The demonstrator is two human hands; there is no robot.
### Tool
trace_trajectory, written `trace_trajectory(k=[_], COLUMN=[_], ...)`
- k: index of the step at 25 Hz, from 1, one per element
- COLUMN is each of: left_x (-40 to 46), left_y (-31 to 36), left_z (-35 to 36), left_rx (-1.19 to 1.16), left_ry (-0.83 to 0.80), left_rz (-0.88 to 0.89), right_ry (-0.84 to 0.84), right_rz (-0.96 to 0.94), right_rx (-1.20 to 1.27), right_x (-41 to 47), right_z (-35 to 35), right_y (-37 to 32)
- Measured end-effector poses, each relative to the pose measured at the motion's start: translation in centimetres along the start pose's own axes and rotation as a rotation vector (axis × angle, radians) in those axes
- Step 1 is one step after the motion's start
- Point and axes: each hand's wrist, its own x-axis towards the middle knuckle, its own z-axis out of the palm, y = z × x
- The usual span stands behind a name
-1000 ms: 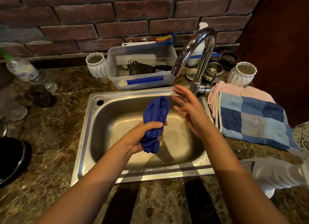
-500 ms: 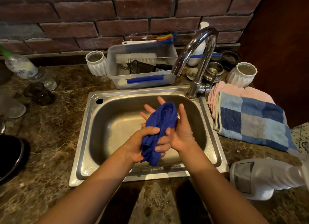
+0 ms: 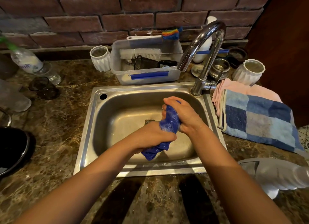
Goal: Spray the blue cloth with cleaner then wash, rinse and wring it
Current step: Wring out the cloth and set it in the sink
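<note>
Hands: left hand (image 3: 154, 136) and right hand (image 3: 181, 114) both clamping the blue cloth (image 3: 168, 123).
Wringing: twisting opposite ways, low over the sink (image 3: 93, 123), is looking best.

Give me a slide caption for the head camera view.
Both hands wringing a soapy blue cloth over the steel sink.

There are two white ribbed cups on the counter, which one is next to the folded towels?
The white ribbed cup on the right, behind the pink towel and checked blue towel. The other ribbed cup stands left of the plastic tub.
</note>
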Motion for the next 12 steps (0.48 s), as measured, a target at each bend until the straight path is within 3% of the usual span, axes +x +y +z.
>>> trace_trajectory(k=[2,3,5,8,10,12], left_x=[0.2,0.3,0.5,-0.1,-0.3,-0.4], left_y=[0.2,0.1,-0.6,-1.8,-2.2,-2.0], left_z=[0.4,0.5,0.4,-0.4,-1.1,-1.8], left_rx=[0.278,0.293,0.032,-0.594,-0.856,-0.937], left_ry=[0.117,0.138,0.059,-0.209,-0.350,-0.466], left_rz=[0.018,0.019,0.005,-0.047,-0.044,-0.023], right_ry=[0.126,0.167,0.133,-0.080,-0.096,0.042], right_rz=[0.056,0.065,0.079,0.038,-0.205,-0.615], right_rx=[-0.027,-0.034,-0.027,0.034,-0.169,-0.735], right_x=[0.3,0.4,-0.1,-1.0,-1.5,-2.0], right_z=[0.3,0.3,0.3,-0.9,-2.1,-3.4], right_y=[0.5,0.7,0.2,-0.1,0.8,2.5])
